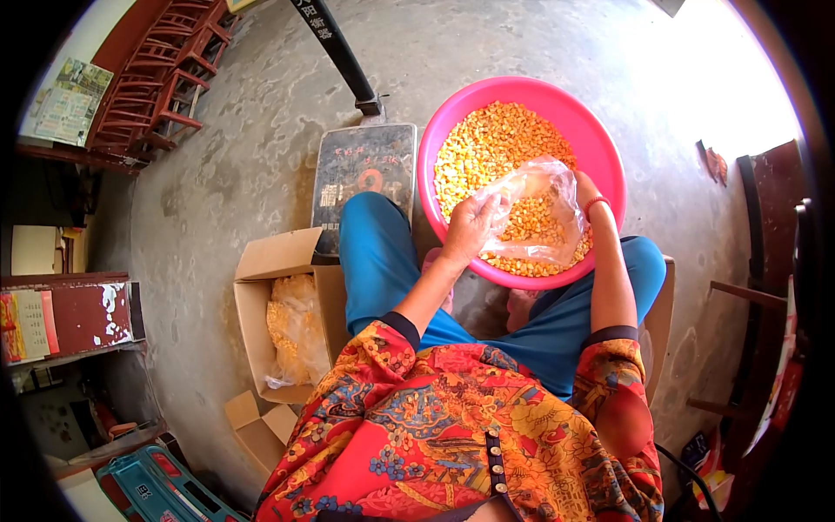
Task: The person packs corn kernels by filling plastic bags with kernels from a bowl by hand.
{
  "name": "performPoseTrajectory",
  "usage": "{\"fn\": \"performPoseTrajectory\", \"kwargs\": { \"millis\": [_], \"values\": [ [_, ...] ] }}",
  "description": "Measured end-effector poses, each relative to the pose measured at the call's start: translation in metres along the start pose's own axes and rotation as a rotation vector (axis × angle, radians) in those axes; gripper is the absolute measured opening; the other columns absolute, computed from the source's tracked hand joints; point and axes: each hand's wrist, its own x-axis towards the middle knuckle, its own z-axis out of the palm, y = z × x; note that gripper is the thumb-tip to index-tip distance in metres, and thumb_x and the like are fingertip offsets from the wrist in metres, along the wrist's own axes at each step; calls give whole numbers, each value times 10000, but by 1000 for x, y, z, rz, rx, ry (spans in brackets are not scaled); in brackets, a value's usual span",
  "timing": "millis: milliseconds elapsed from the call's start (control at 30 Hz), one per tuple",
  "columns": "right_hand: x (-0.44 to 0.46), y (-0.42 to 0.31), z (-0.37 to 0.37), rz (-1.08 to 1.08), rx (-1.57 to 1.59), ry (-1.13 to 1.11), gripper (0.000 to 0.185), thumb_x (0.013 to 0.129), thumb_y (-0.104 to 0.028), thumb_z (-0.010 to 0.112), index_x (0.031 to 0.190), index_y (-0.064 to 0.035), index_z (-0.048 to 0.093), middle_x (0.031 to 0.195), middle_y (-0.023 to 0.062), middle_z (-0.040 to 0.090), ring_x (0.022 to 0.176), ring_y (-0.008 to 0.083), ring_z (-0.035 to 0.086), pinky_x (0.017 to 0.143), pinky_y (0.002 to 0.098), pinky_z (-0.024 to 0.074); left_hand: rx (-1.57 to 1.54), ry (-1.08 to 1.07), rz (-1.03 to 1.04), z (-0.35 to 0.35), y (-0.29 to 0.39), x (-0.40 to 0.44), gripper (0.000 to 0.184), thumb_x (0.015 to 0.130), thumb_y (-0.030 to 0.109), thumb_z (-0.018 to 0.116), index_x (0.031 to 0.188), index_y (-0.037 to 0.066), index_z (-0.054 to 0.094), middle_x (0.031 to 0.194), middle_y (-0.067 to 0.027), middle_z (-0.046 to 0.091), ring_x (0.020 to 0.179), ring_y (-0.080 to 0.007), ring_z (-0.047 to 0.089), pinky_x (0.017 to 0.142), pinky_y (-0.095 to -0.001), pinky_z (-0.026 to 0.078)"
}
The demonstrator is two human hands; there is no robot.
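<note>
A wide pink basin (609,157) full of yellow corn kernels (496,139) stands on the floor in front of my knees. Over the kernels hangs a clear plastic bag (531,187), its mouth spread wide between my hands. My left hand (472,228) pinches the near left edge of the bag. On the bag's right side, my right hand (588,190) grips the rim, with a red band at the wrist; its fingertips are partly hidden. Kernels show through and inside the bag's opening, but which lie in the bag is hard to tell.
A platform scale (365,165) with a black post stands left of the basin. Beside my left leg, an open cardboard box (252,326) holds bagged corn (296,326). Red wooden chairs (165,78) are at the upper left, dark furniture (770,217) at the right.
</note>
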Motion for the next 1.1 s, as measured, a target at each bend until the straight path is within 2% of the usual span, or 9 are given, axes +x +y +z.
{"fn": "performPoseTrajectory", "kwargs": {
  "millis": [100,200,400,633,800,900,967,1033,1100],
  "values": [
    [-2,-4,-6,80,438,86,246,840,-168,570,1004,11,607,866,113,641,793,206,618,689,317,502,31,4,5,-1,1,1,304,919,302,500,900,30,634,584,73,460,498,-7,387,449,-178,324],
    [2,-2,-20,38,1305,106,201,876,-139,499,998,-1,579,790,53,610,711,137,601,633,245,519,64,18,19,0,5,0,295,920,290,499,894,28,634,582,72,454,500,-7,380,448,-185,312],
    [-8,-19,-32,-131,1421,48,164,900,-190,477,914,-55,571,739,26,572,541,82,482,439,173,368,55,27,30,0,2,1,280,921,271,496,894,28,632,589,72,448,501,-7,370,440,-186,302],
    [-25,-39,-47,-365,1691,-62,149,920,-187,459,919,-55,530,732,8,500,492,45,350,395,171,276,30,17,9,-2,-7,3,268,923,264,490,917,27,614,579,72,422,484,-12,364,432,-181,303],
    [-54,-79,-37,-334,1195,-156,190,930,-194,426,874,-48,534,646,-12,461,472,40,330,406,179,280,52,1,-16,-4,-9,5,269,923,263,487,911,25,612,575,71,417,483,-12,359,432,-180,295],
    [-59,-92,-22,-389,580,-326,220,916,-185,447,941,-30,601,811,34,607,717,92,568,666,237,469,87,1,-8,-3,-8,6,269,923,262,487,909,23,612,572,72,406,488,-10,358,432,-181,290],
    [-52,-84,-13,-649,171,-292,225,915,-166,458,993,-20,610,942,44,630,839,104,592,812,257,459,88,-3,18,-3,-8,7,270,924,255,484,904,17,610,571,72,400,499,-8,359,441,-180,293],
    [-55,-86,-16,-669,147,-271,212,903,-137,474,1004,-16,616,940,33,628,810,91,591,754,248,482,87,3,1,-3,-6,7,250,918,237,494,898,21,619,574,72,419,509,-11,374,453,-187,311],
    [-60,-91,-30,-283,482,-298,194,898,-123,477,990,-19,612,934,38,627,783,82,590,681,222,493,82,15,-18,-3,-4,5,231,912,219,505,891,24,627,577,72,439,518,-13,390,465,-194,330]
  ]
}}
